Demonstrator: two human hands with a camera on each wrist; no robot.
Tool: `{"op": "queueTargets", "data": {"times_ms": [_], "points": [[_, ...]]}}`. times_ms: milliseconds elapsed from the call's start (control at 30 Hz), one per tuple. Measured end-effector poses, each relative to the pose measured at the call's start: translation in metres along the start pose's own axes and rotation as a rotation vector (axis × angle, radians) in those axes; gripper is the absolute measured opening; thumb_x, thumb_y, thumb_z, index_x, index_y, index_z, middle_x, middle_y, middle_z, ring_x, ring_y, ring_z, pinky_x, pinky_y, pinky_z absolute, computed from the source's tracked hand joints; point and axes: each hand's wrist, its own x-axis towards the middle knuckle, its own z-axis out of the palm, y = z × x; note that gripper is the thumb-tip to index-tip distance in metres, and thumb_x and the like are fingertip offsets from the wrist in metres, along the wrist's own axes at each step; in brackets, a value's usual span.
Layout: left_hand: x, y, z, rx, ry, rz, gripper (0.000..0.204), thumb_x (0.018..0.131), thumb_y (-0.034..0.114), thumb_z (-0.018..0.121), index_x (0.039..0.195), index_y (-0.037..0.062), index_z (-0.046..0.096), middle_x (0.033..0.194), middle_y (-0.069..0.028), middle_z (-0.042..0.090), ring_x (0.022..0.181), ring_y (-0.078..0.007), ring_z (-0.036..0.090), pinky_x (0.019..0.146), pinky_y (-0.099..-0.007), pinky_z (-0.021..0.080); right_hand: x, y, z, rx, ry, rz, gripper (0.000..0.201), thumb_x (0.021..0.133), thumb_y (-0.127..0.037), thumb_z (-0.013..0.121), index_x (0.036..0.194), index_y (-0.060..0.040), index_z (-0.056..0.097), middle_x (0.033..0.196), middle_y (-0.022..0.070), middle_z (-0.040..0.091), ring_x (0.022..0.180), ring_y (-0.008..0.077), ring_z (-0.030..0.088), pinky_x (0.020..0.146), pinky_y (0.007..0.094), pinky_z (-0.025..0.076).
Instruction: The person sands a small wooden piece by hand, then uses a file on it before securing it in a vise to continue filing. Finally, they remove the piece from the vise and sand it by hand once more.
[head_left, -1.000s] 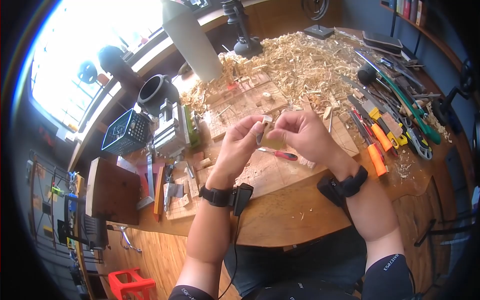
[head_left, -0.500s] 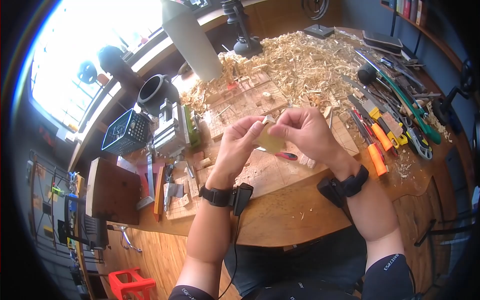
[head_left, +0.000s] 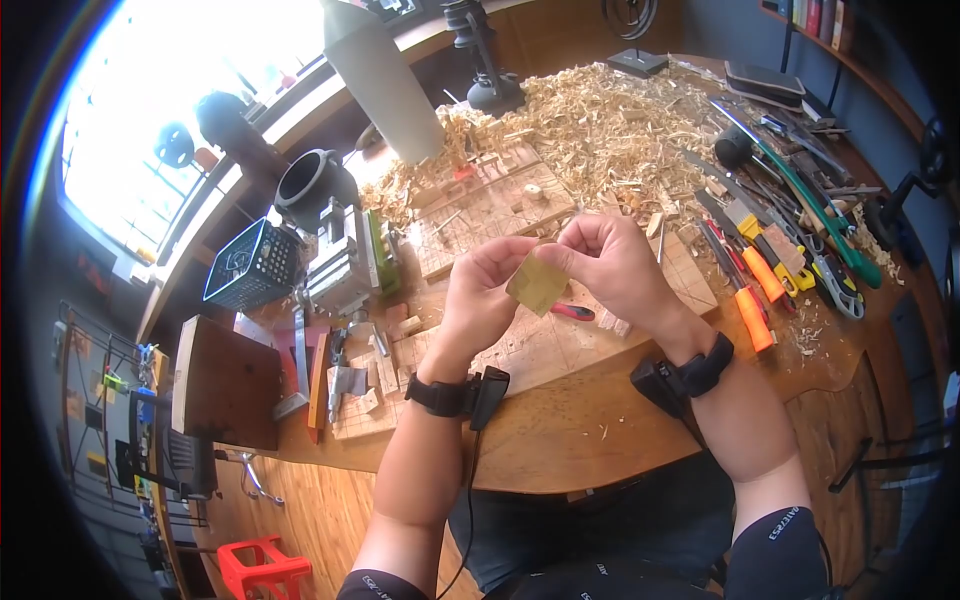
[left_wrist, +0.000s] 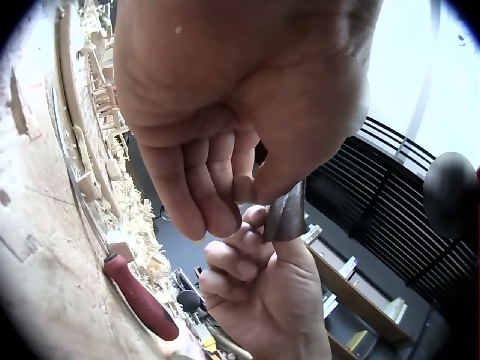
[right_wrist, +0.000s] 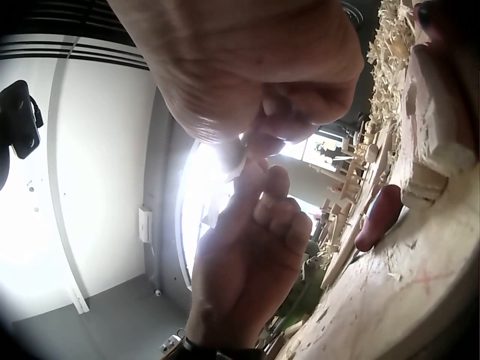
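Observation:
Above the work board (head_left: 520, 355), both hands meet at a small yellowish square sheet (head_left: 537, 288), which hangs tilted in front of the left fingertips. My right hand (head_left: 620, 275) pinches its upper edge, thumb on the near face. My left hand (head_left: 482, 300) stays pinched behind the sheet, where a small wooden piece is almost wholly hidden. In the left wrist view the sheet (left_wrist: 286, 216) looks dark and curved between the left hand (left_wrist: 240, 97) and the right hand (left_wrist: 266, 300). The right wrist view shows the fingertips touching; the sheet is hard to make out there.
A red-handled tool (head_left: 573, 313) lies on the board below the hands. Wood shavings (head_left: 610, 130) are heaped behind. Orange-handled tools (head_left: 755, 318) and saws lie at the right. A metal vise (head_left: 335, 265), a teal basket (head_left: 252, 265) and a wooden box (head_left: 228, 385) stand at the left.
The sheet has swung left and toward the camera, now covering the left fingertips and most of the wooden piece seen before. The right thumb has moved onto the sheet's near face.

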Motion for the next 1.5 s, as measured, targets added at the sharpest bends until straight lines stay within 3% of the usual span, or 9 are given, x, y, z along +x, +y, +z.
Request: {"op": "queueTargets", "data": {"times_ms": [300, 533, 600, 667, 733, 833, 1033, 1233, 1500], "points": [[-0.002, 0.001, 0.004, 0.080, 0.031, 0.062, 0.021, 0.096, -0.004, 0.065, 0.117, -0.0047, 0.064, 0.101, -0.0114, 0.076, 0.093, -0.0144, 0.073, 0.080, -0.0266, 0.058, -0.003, -0.004, 0.003, -0.016, 0.003, 0.008, 0.026, 0.093, -0.022, 0.080, 0.083, -0.0001, 0.071, 0.068, 0.0000, 0.068, 0.060, 0.0021, 0.055, 0.051, 0.0223, 0.044], [0.002, -0.012, -0.004, -0.141, -0.028, 0.053, 0.018, 0.102, 0.004, 0.062, 0.118, -0.0045, 0.064, 0.103, -0.0101, 0.076, 0.093, -0.0147, 0.072, 0.083, -0.0291, 0.058, 0.006, 0.012, -0.005, 0.077, -0.019, 0.035, 0.024, 0.092, -0.022, 0.081, 0.084, -0.0006, 0.072, 0.068, -0.0004, 0.067, 0.062, 0.0024, 0.055, 0.054, 0.0234, 0.045], [0.002, -0.014, -0.006, -0.202, -0.027, 0.074, 0.019, 0.103, 0.007, 0.062, 0.119, -0.0044, 0.065, 0.104, -0.0099, 0.076, 0.094, -0.0146, 0.072, 0.085, -0.0297, 0.058, 0.011, 0.018, -0.011, 0.054, 0.056, -0.028, 0.024, 0.092, -0.021, 0.081, 0.084, -0.0008, 0.072, 0.068, -0.0008, 0.066, 0.064, 0.0024, 0.056, 0.056, 0.0222, 0.045], [0.003, -0.014, -0.009, -0.170, -0.016, 0.036, 0.023, 0.103, 0.011, 0.064, 0.120, -0.0041, 0.066, 0.106, -0.0094, 0.075, 0.096, -0.0141, 0.071, 0.089, -0.0302, 0.056, 0.009, 0.012, -0.008, 0.143, 0.037, -0.002, 0.023, 0.093, -0.020, 0.081, 0.083, -0.0013, 0.071, 0.068, -0.0004, 0.066, 0.065, 0.0016, 0.057, 0.056, 0.0206, 0.045], [0.004, -0.017, -0.011, -0.161, -0.014, 0.010, 0.025, 0.103, 0.012, 0.066, 0.122, -0.0032, 0.068, 0.109, -0.0081, 0.075, 0.098, -0.0132, 0.070, 0.089, -0.0299, 0.056, 0.005, 0.010, -0.004, 0.195, -0.100, 0.046, 0.022, 0.093, -0.019, 0.081, 0.083, -0.0010, 0.071, 0.068, 0.0002, 0.067, 0.065, 0.0008, 0.058, 0.055, 0.0199, 0.045], [0.004, -0.018, -0.009, -0.161, 0.020, 0.002, 0.025, 0.103, 0.012, 0.066, 0.123, -0.0013, 0.070, 0.111, -0.0068, 0.075, 0.100, -0.0121, 0.069, 0.090, -0.0297, 0.056, -0.002, -0.001, 0.002, 0.138, -0.165, 0.115, 0.021, 0.092, -0.017, 0.081, 0.084, -0.0005, 0.071, 0.070, 0.0004, 0.068, 0.064, 0.0003, 0.058, 0.054, 0.0202, 0.045], [0.003, -0.019, -0.012, -0.221, -0.008, -0.001, 0.025, 0.101, 0.013, 0.068, 0.123, -0.0001, 0.070, 0.112, -0.0063, 0.075, 0.101, -0.0112, 0.068, 0.092, -0.0293, 0.055, -0.002, -0.002, 0.004, 0.148, -0.054, -0.038, 0.020, 0.092, -0.017, 0.081, 0.084, -0.0007, 0.072, 0.069, -0.0002, 0.068, 0.063, 0.0009, 0.059, 0.053, 0.0213, 0.046], [0.003, -0.018, -0.009, -0.115, -0.002, 0.061, 0.021, 0.099, 0.009, 0.071, 0.117, -0.0001, 0.072, 0.110, -0.0079, 0.076, 0.097, -0.0122, 0.069, 0.085, -0.0289, 0.058, 0.002, 0.008, 0.001, 0.148, -0.082, -0.019, 0.022, 0.093, -0.020, 0.080, 0.084, -0.0012, 0.073, 0.071, -0.0004, 0.069, 0.063, 0.0013, 0.057, 0.054, 0.0210, 0.045], [0.001, -0.015, -0.013, -0.206, 0.001, 0.069, 0.023, 0.100, 0.009, 0.069, 0.120, -0.0023, 0.072, 0.113, -0.0101, 0.076, 0.102, -0.0155, 0.070, 0.093, -0.0318, 0.056, 0.009, 0.018, -0.006, 0.254, -0.035, -0.028, 0.023, 0.094, -0.022, 0.079, 0.084, -0.0023, 0.073, 0.073, -0.0013, 0.068, 0.063, 0.0013, 0.056, 0.054, 0.0209, 0.044]]}}
